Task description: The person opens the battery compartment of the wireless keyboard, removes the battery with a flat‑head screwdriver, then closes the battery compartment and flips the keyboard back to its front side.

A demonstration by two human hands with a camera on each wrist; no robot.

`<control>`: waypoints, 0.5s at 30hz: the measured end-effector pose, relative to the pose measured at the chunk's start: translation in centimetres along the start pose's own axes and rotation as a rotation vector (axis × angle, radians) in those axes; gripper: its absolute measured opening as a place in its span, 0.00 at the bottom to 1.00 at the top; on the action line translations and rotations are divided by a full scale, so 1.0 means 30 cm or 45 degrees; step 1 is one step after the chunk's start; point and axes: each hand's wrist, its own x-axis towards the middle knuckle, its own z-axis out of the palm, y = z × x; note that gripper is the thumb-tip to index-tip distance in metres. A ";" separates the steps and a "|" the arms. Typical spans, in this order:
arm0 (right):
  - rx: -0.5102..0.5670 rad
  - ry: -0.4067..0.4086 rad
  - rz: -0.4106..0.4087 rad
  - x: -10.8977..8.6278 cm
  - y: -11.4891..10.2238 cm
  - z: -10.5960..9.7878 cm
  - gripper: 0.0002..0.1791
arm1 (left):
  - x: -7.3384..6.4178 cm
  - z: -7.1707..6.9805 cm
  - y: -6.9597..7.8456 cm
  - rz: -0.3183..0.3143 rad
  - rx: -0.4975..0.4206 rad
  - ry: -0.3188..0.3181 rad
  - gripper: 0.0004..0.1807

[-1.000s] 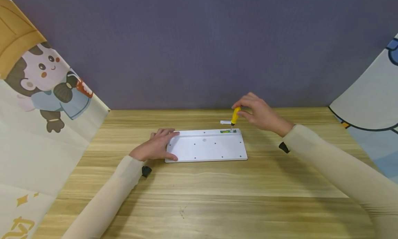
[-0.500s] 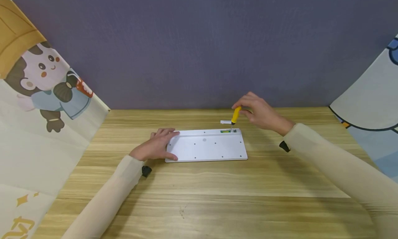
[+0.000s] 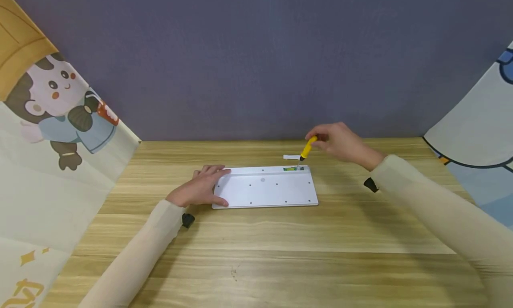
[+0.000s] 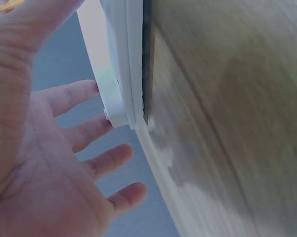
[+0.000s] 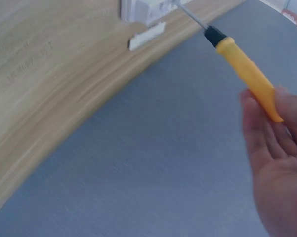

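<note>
A white keyboard (image 3: 264,190) lies underside up on the wooden table, with several small dark screw spots. At its far right corner, an uncovered battery compartment (image 3: 301,168) shows a green battery (image 3: 289,169). My left hand (image 3: 202,186) rests across the keyboard's left end, thumb near one corner and index finger near the other; in the left wrist view its fingers are spread and fairly straight. My right hand (image 3: 338,141) pinches the handle of a yellow screwdriver (image 3: 308,148). The screwdriver is tilted, its metal tip at the compartment; exact contact is too small to tell.
Just beyond the keyboard lies a small white battery cover (image 3: 291,157), also in the right wrist view. A grey-blue panel (image 3: 256,67) stands along the table's far edge. Printed cloths (image 3: 40,188) flank both sides. Each wrist wears a dark device.
My right hand has moved slightly right and down, tilting the screwdriver's handle further right while its tip stays at the compartment. The left hand and the keyboard stay in place.
</note>
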 end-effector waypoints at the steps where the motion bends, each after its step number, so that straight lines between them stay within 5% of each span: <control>1: -0.006 -0.034 0.036 0.001 0.001 -0.004 0.11 | 0.000 0.001 -0.002 -0.003 -0.002 -0.002 0.54; 6: -0.021 -0.139 0.125 0.003 0.004 -0.021 0.11 | -0.002 0.006 -0.009 -0.021 -0.064 -0.024 0.55; 15: -0.026 -0.123 0.155 -0.023 0.090 -0.023 0.11 | -0.004 0.011 -0.015 -0.006 -0.140 -0.044 0.55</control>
